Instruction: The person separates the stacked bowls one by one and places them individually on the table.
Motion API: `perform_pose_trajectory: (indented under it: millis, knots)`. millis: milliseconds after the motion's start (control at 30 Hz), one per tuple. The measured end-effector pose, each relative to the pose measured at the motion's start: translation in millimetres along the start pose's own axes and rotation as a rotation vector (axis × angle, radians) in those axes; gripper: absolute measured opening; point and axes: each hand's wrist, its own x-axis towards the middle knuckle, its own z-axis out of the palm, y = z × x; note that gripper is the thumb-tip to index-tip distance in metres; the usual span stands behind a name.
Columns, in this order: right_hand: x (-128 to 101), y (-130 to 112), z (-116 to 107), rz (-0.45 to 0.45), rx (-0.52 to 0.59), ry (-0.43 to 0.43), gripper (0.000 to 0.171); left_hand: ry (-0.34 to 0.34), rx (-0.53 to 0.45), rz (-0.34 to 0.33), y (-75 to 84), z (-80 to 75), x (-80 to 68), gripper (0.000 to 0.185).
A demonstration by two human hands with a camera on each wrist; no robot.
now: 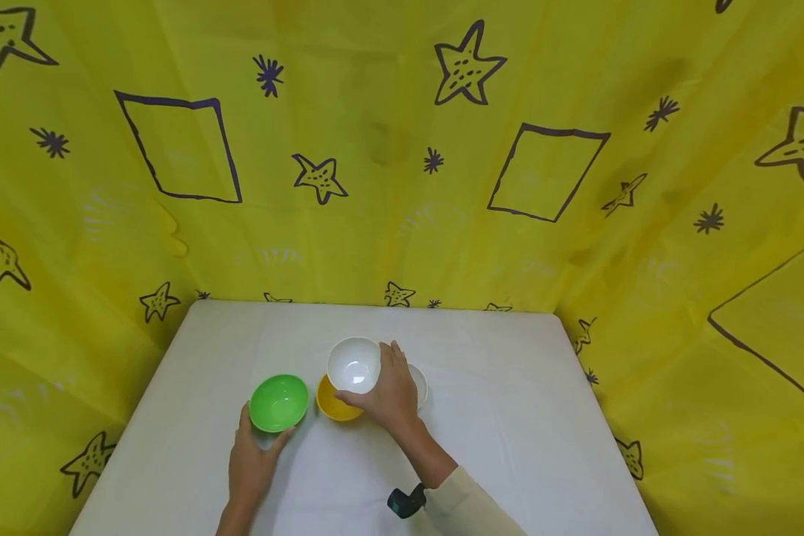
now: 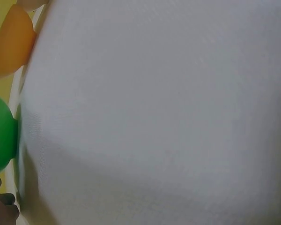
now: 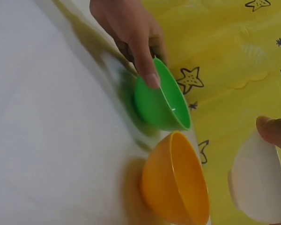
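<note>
My left hand (image 1: 251, 460) holds a green bowl (image 1: 279, 403) by its side, thumb at the near edge and fingers at the left. In the right wrist view, that thumb lies on the outer wall of the bowl. A white bowl (image 1: 352, 360) is pinched at its rim in my right hand (image 1: 397, 393), raised above the table. Beneath it an orange bowl (image 1: 338, 409) stands on the table, partly covered in the head view. Behind my right hand, a second pale bowl (image 1: 420, 385) is mostly hidden.
A white-covered table (image 1: 509, 417) carries the bowls. Yellow curtains (image 1: 375, 246) with drawn stars and frames enclose its back and sides. A dark strapped device (image 1: 406, 501) sits at the right wrist.
</note>
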Motion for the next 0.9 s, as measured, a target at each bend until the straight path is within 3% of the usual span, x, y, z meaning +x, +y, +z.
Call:
perform_pose_trajectory:
  millis: [500,900]
  knots:
    - [-3,35,-23,0.071,0.038,0.096,0.111,0.005,-0.003,0.010,-5.2,2.7,2.3,0.100]
    - [-6,70,-41,0.172,0.021,0.139,0.115,0.005,0.020,0.018,1.0,-0.2,0.6,0.098]
